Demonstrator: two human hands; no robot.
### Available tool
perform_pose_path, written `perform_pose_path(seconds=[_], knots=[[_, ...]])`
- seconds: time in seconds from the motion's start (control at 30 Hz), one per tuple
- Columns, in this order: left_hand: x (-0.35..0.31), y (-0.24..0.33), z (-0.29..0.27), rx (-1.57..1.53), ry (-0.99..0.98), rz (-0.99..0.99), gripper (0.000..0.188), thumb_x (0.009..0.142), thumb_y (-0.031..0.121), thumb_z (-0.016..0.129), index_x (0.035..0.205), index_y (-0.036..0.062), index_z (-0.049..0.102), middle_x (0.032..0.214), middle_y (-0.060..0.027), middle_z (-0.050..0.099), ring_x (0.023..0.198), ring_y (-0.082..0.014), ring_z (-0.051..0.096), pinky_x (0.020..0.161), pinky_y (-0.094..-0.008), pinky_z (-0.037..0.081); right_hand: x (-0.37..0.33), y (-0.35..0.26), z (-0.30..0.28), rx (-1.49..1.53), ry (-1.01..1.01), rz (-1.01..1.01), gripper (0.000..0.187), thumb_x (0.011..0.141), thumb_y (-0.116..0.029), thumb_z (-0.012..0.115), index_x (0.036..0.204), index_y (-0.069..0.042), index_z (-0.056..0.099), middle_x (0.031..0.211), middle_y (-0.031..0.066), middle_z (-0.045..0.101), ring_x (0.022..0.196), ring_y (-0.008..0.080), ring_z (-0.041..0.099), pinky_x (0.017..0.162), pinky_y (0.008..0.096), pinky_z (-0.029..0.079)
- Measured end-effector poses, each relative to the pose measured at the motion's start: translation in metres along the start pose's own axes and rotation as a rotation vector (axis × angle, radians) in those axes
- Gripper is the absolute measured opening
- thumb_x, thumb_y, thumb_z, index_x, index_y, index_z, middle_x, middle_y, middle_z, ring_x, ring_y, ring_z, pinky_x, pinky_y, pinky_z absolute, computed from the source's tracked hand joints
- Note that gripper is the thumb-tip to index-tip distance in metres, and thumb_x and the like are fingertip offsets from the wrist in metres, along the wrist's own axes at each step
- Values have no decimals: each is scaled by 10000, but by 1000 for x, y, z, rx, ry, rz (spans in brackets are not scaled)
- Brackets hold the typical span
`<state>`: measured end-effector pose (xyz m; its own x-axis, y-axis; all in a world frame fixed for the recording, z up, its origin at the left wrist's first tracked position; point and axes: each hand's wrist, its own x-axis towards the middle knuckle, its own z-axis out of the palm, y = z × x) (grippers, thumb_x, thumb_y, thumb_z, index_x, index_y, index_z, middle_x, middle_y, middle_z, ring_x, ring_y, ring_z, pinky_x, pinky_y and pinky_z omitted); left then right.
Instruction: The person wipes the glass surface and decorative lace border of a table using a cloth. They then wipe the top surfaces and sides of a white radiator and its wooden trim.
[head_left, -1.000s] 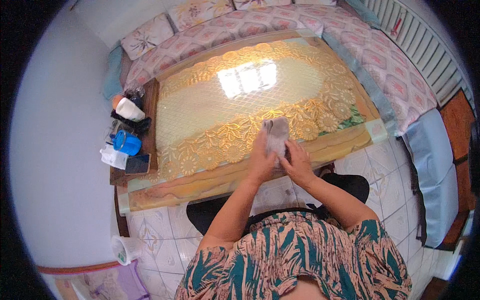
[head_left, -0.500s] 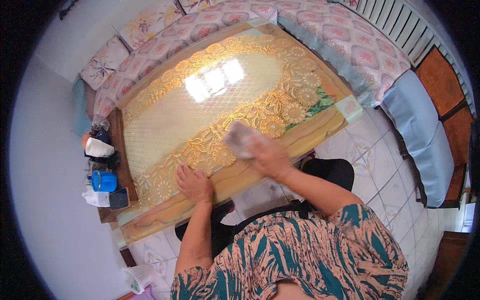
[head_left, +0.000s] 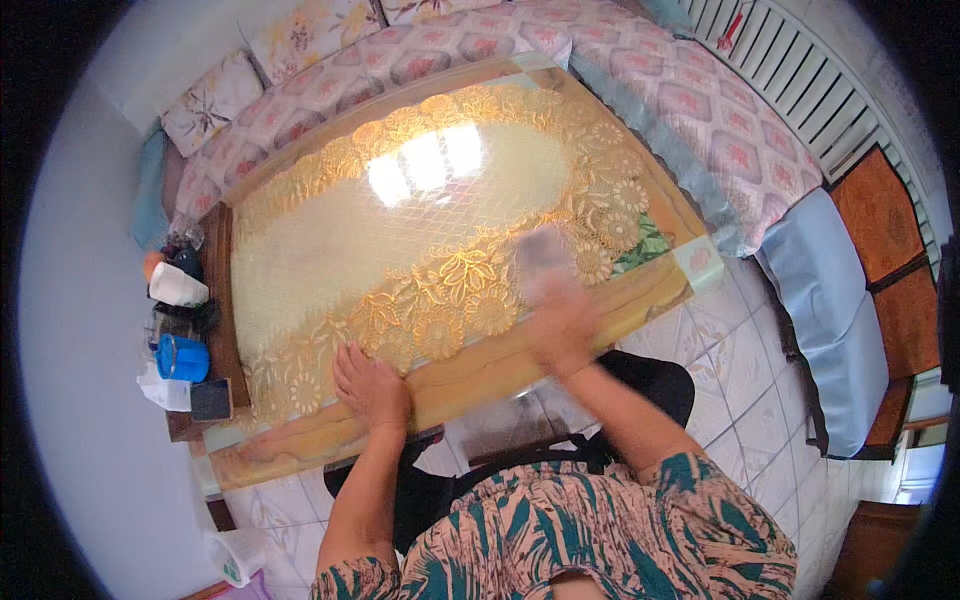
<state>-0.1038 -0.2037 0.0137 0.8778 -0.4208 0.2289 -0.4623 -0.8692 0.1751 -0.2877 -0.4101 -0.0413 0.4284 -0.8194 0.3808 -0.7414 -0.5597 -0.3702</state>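
Our grey cloth has slid right, our left hand rests with loose fingers by the table's front edge, maybe to steady us, our right hand meets the cloth toward the front right corner, grip too blurry to tell, and a pink sofa blocks the right edge.

Home, likely a living room. Long sofa seating in pink-and-grey diamond-patterned fabric lines two sides of a rectangular table with a gold floral lace-patterned top. Cream floral-print fabric cushions along the back. White patterned square floor tiles, small white round wastebasket near the plain pale wall.
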Motion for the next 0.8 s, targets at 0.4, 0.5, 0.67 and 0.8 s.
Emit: perform_pose_path(seconds=[0.4,0.5,0.67,0.8], knots=[[-2,-20,6,7,75,69,506,868,166,509,1338,16,398,1432,-150,365,1343,-340,296,1101,-475,218,104,-66,22,273,-19,-466,240,835,-109,512,1064,-111,586,960,152,591,844,348,577,726,471,466],[-1,-14,4,5,41,50,508,869,164,505,1342,16,392,1441,-149,352,1350,-339,283,1103,-477,212,153,43,6,-76,64,-143,239,870,-201,484,1080,-163,591,1000,121,606,959,315,572,794,480,456],[-1,-12,-1,13,9,21,517,869,156,498,1354,20,377,1460,-143,326,1365,-334,257,1109,-485,193,150,108,-23,-530,349,0,246,833,-173,523,1065,-135,593,1039,93,601,912,303,579,743,497,430],[0,-4,-8,1,-60,-25,522,874,157,490,1362,16,369,1467,-143,315,1371,-342,244,1111,-491,181,120,25,-3,-14,172,-100,307,852,-202,488,1127,-105,584,1104,138,595,892,356,550,754,465,445]])
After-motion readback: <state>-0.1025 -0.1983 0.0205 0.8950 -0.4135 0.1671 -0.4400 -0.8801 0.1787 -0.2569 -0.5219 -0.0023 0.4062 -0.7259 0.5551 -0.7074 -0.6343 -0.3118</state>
